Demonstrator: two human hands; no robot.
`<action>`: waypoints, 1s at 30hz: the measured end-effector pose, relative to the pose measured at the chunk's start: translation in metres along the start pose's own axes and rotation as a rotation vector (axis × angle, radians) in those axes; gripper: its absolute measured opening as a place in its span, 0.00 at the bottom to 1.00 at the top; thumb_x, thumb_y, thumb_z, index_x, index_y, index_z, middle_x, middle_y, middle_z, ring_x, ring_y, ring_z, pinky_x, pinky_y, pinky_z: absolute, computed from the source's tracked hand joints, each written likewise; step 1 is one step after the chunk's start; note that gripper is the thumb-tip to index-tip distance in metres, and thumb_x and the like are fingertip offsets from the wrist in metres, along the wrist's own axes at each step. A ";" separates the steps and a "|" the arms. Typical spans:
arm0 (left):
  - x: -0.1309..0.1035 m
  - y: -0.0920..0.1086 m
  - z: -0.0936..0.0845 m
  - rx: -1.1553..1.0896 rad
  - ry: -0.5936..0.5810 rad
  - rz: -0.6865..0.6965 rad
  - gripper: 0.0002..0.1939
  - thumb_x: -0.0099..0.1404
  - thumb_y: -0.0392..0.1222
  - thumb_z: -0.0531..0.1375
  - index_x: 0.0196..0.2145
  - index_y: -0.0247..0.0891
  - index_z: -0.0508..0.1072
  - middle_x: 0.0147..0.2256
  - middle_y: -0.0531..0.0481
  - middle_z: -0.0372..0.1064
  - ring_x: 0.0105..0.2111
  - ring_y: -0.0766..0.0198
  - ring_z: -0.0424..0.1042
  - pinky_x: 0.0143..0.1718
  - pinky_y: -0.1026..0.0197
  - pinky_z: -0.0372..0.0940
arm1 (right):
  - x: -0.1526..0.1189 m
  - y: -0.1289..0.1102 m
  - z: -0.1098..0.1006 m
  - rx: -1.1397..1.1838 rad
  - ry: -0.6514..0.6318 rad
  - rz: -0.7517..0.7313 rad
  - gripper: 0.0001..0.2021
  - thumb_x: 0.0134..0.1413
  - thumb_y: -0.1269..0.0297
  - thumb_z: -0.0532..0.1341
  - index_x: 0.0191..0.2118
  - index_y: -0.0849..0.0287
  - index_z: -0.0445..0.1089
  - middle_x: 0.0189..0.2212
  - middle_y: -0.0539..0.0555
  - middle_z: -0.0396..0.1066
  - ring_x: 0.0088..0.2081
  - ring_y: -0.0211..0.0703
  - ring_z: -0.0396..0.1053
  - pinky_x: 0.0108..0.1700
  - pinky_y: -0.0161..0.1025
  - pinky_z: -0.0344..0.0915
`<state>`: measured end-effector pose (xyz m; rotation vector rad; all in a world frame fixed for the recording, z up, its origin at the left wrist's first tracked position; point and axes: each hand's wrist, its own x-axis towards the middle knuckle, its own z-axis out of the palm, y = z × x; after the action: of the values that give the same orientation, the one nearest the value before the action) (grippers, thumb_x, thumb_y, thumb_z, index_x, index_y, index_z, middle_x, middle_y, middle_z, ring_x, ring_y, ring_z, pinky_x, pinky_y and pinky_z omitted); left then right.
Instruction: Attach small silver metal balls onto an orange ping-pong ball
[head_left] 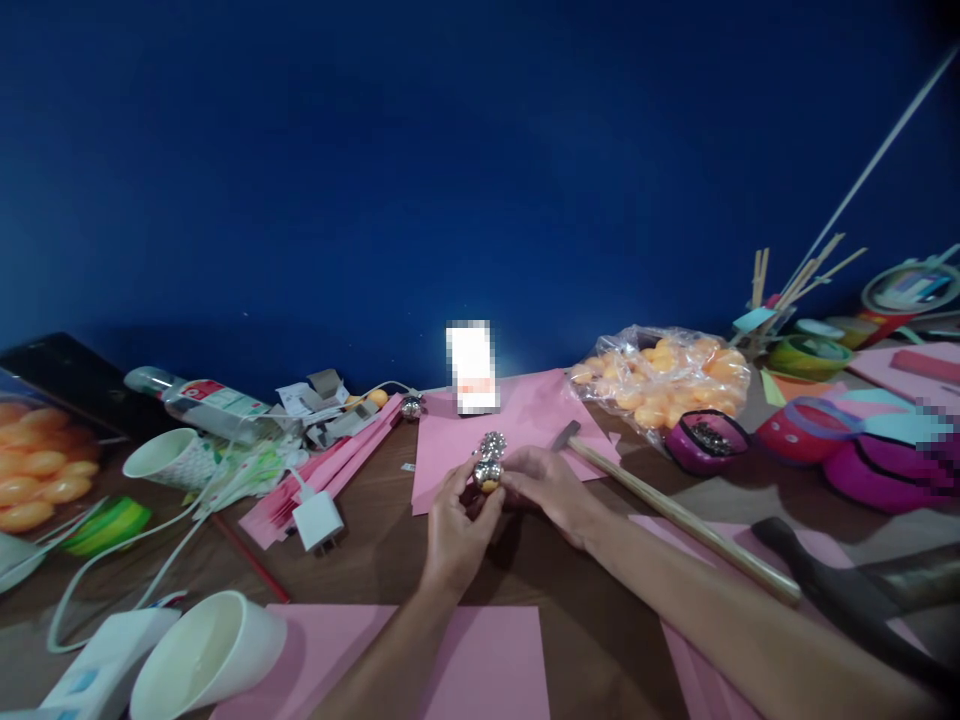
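**Left hand (459,525) grasping a shiny ball (488,474), right hand (553,492) beside it**

At the left, a clear bottle (217,400) lies on its side, then a white charger (318,520) beside folded pink strips (356,450). Next, the left hand holds the ball between thumb and fingers, over the brown table (375,570), near a pink sheet (532,415). Just behind the ball shows a bumpy, shiny cluster (493,443); whether they are joined, I cannot tell. The ball looks hard, smooth and probably slippery, easy to roll from a loose pinch; being small, it should not be heavy. Two opposite sides, around its middle, seem the best hold. The right hand's bent fingers reach the ball's right side; whether they grip, I cannot tell. Further right lies a hammer (675,510).
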<state>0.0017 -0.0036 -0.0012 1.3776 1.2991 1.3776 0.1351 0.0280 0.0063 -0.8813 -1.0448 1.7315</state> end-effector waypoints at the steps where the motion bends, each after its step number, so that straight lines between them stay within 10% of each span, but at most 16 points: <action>1: 0.000 0.001 0.000 0.004 0.000 0.000 0.21 0.55 0.40 0.58 0.48 0.38 0.65 0.44 0.45 0.66 0.43 0.60 0.68 0.44 0.59 0.63 | 0.000 0.001 0.000 -0.008 -0.001 -0.005 0.18 0.35 0.59 0.67 0.32 0.62 0.64 0.29 0.52 0.70 0.30 0.38 0.68 0.36 0.39 0.66; 30: 0.003 -0.001 -0.002 -0.092 0.023 -0.058 0.21 0.57 0.44 0.57 0.48 0.36 0.66 0.43 0.44 0.69 0.43 0.59 0.68 0.46 0.58 0.61 | -0.001 0.001 0.004 -0.225 -0.018 -0.079 0.15 0.44 0.57 0.61 0.36 0.60 0.64 0.31 0.51 0.70 0.30 0.38 0.69 0.31 0.34 0.65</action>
<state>-0.0010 -0.0007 -0.0016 1.2568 1.2653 1.3998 0.1312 0.0261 0.0075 -0.9522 -1.2878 1.5799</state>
